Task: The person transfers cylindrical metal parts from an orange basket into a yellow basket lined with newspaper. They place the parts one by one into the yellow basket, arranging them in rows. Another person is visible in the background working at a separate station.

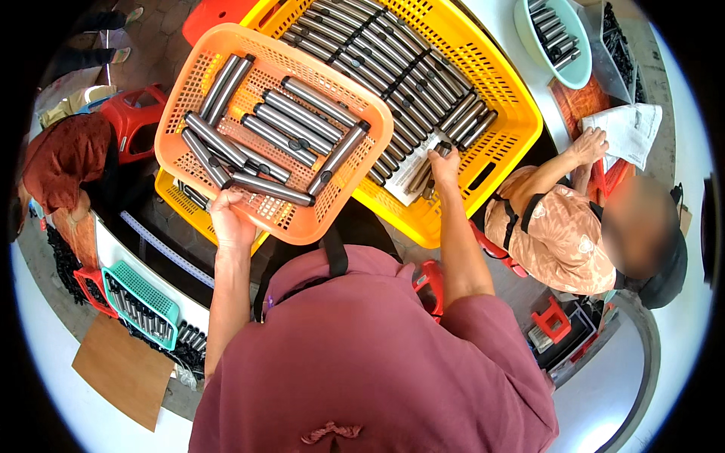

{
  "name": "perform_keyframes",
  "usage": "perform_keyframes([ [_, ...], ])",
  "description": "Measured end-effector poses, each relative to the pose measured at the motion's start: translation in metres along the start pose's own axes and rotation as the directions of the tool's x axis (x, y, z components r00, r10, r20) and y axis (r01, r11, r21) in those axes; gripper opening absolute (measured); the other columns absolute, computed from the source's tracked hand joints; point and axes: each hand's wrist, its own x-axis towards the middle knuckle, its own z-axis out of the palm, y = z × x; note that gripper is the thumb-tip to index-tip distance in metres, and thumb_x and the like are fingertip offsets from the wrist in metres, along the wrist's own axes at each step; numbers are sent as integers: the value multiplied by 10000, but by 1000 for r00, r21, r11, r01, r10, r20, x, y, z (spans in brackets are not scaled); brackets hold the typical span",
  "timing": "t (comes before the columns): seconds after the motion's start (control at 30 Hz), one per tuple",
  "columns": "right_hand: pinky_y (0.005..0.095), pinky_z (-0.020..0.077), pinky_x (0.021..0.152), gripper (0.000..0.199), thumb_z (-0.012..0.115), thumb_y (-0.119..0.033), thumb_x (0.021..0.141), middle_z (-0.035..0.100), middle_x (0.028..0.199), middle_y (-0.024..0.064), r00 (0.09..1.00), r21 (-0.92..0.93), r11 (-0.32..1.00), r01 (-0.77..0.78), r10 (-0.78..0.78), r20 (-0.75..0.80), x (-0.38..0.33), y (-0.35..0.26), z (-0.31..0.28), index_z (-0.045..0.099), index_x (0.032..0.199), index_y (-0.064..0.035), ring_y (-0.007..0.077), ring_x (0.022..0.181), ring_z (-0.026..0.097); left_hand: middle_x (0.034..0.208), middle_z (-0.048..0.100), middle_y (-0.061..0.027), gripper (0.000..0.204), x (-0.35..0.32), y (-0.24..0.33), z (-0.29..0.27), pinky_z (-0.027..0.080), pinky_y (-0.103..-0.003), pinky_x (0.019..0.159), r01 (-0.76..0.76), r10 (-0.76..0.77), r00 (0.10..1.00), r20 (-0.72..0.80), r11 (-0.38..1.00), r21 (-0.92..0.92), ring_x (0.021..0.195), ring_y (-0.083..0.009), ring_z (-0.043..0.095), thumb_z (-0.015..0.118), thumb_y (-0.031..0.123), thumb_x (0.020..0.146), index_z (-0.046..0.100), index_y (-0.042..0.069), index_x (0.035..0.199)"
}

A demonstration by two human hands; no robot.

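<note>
My left hand (pixel 230 219) grips the near edge of an orange plastic basket (pixel 168 136), which is tilted over a large yellow crate. Several silver metal tubes with black ends (pixel 298 121) lie loosely inside the basket. Within the yellow crate (pixel 525 124), more such tubes (pixel 362 57) are packed in tight rows, with black bands across the far ones. My right hand (pixel 445 162) reaches into the crate's near right part, its fingers closed on metal tubes (pixel 421 177) above a sheet of printed paper (pixel 408 185). How many it holds is hard to make out.
A co-worker (pixel 559 219) sits at the right, a hand on newspaper (pixel 627 128); another person (pixel 68 162) is at the left. A pale green basin (pixel 581 64) of tubes stands at the far right. A teal basket (pixel 170 302) and red stools (pixel 136 121) are around me.
</note>
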Motion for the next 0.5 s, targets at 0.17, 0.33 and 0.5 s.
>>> perform_keyframes([
  [0.17, 376, 456, 818, 591, 749, -234, 772, 576, 1045, 196, 991, 22, 991, -129, 128, 36, -8, -12, 4, 456, 1155, 107, 282, 939, 573, 988, 627, -116, 400, -1, 0, 1, 450, -494, 945, -6, 6, 1000, 4, 999, 34, 967, -296, 598, 479, 71, 677, 575, -4, 1058],
  [0.33, 422, 481, 818, 507, 752, -263, 764, 620, 988, 269, 992, -409, 912, -1, -50, -112, 7, 45, 17, 512, 1033, 93, 398, 938, 608, 1012, 628, -115, 389, 1, -1, -1, 426, -480, 959, 2, -1, 1000, -26, 999, 39, 974, -287, 585, 475, 85, 683, 571, -16, 1046],
  [0.5, 432, 475, 832, 449, 701, -277, 812, 621, 998, 287, 998, -412, 910, -49, 32, -49, -1, 37, 15, 530, 1023, 80, 414, 950, 608, 1018, 632, -115, 389, 3, -3, -6, 425, -472, 955, -5, 4, 1000, 15, 998, 64, 981, -280, 588, 467, 88, 694, 568, -12, 1056],
])
